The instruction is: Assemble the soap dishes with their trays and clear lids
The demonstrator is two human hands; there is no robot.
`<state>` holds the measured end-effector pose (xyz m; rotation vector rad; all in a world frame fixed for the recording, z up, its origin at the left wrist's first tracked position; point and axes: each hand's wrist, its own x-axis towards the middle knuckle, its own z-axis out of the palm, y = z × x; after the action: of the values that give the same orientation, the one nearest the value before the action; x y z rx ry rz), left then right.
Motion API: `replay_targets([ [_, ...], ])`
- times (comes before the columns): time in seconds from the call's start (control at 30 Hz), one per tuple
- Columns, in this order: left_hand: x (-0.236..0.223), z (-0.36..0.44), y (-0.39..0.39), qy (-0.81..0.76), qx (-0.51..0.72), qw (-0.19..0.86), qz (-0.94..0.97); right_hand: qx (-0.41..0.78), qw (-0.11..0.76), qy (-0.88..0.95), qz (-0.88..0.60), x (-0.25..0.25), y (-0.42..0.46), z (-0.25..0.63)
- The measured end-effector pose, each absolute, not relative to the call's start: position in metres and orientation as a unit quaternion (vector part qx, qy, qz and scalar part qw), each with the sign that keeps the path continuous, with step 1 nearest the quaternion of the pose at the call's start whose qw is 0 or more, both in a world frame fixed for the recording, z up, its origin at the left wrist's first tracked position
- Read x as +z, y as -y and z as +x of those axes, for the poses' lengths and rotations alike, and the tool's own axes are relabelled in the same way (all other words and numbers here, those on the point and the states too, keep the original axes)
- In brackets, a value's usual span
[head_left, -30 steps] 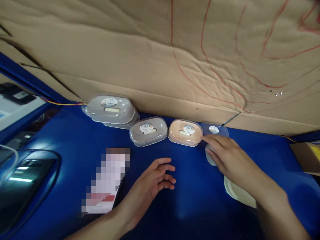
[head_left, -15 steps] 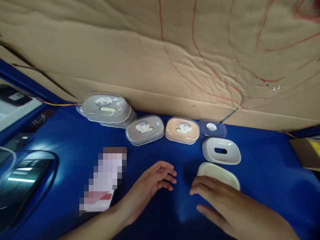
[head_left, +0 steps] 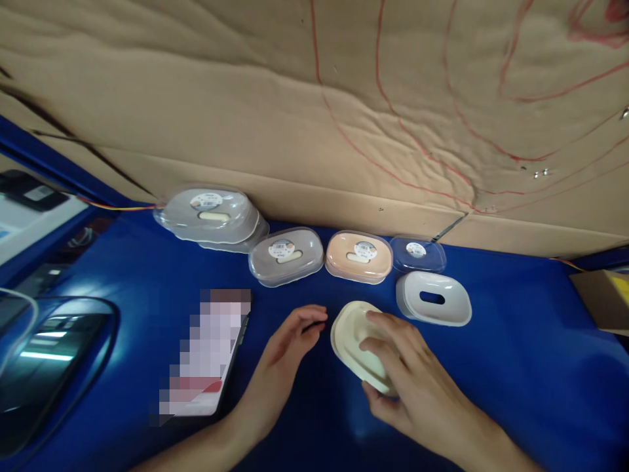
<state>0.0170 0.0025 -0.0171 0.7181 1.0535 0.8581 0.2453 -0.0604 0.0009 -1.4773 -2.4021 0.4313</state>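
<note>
My right hand (head_left: 407, 367) grips a cream oval soap-dish base (head_left: 351, 337), fingers on its upper side and thumb at the near edge. The base is tilted, with a raised part in its middle. Just left of it is my left hand (head_left: 295, 341), fingers curved and loosely apart from the thumb, holding nothing and apart from the base. Beyond my right hand lies a white soap tray (head_left: 459, 303) with an oblong slot. A clear lid (head_left: 427, 261) with a round label sits behind that tray.
Along the cardboard wall (head_left: 246, 118) stand a peach soap box (head_left: 344, 252), a grey soap box (head_left: 263, 262) and a stack of grey ones (head_left: 179, 213). A phone-like device (head_left: 206, 354) with a blurred screen lies left, near a dark glossy device (head_left: 44, 373) with a cable. A cardboard box (head_left: 594, 301) stands right.
My right hand has taken hold of the cream base and brought it left and up from the table. My left hand has shifted slightly left, its fingers drawn closer together.
</note>
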Motion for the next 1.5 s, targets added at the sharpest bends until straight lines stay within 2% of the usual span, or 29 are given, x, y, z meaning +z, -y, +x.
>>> replay_targets([
  [0.07, -0.015, 0.016, 0.000, -0.448, 0.364, 0.763, 0.290, 0.151, 0.179, 0.847, -0.477, 0.004, 0.058, 0.244],
  [0.17, -0.014, 0.015, 0.003, -0.374, 0.231, 0.879, 0.184, 0.130, 0.197, 0.888, -0.394, -0.001, 0.057, 0.242],
  [0.23, -0.016, 0.016, 0.004, -0.362, 0.185, 0.904, 0.132, 0.107, 0.213, 0.901, -0.362, -0.008, 0.056, 0.243],
  [0.37, -0.016, 0.017, 0.000, -0.402, 0.229, 0.884, 0.075, 0.074, 0.258, 0.886, -0.379, -0.014, 0.050, 0.264],
  [0.47, -0.009, 0.015, -0.009, -0.426, 0.275, 0.860, 0.059, 0.020, 0.254, 0.834, -0.490, -0.013, 0.042, 0.289],
  [0.63, -0.001, 0.009, -0.015, -0.419, 0.324, 0.846, 0.053, -0.050, 0.127, 0.766, -0.628, -0.022, 0.031, 0.320],
  [0.73, -0.003, 0.010, -0.012, -0.402, 0.312, 0.859, 0.057, -0.037, 0.101, 0.764, -0.636, -0.029, 0.029, 0.324],
  [0.87, -0.009, 0.016, -0.008, -0.396, 0.280, 0.871, 0.078, 0.005, 0.139, 0.778, -0.613, -0.029, 0.032, 0.314],
  [1.07, -0.014, 0.021, -0.001, -0.321, 0.246, 0.906, 0.124, 0.084, 0.271, 0.827, -0.485, -0.014, 0.052, 0.272],
  [1.23, -0.022, 0.020, 0.012, -0.262, 0.216, 0.927, 0.160, 0.097, 0.309, 0.867, -0.379, -0.008, 0.062, 0.238],
  [1.5, -0.043, 0.016, 0.028, -0.240, 0.214, 0.918, 0.233, 0.087, 0.314, 0.869, -0.372, -0.010, 0.057, 0.231],
])
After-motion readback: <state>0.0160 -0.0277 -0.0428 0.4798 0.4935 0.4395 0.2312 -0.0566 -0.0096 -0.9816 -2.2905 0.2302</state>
